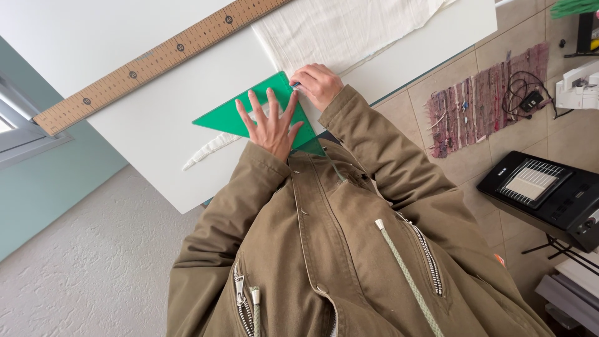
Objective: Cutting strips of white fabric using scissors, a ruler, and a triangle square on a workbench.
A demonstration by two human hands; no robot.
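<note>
My left hand [271, 122] lies flat with its fingers spread on a green transparent set square [221, 117], pressing it onto the white table [150, 131]. My right hand [319, 84] is closed at the set square's upper corner, pinching a small dark-tipped marking tool [294, 84] against the edge of a white cloth [337, 31]. A narrow strip of the same white cloth [209, 150] sticks out from under the set square toward the table's near edge. Both arms wear olive jacket sleeves.
A long wooden ruler [156, 56] lies diagonally across the table beyond the set square. On the tiled floor to the right are a woven reddish rug [480, 103], a tangle of black cable [524, 93] and a black heater [549, 193].
</note>
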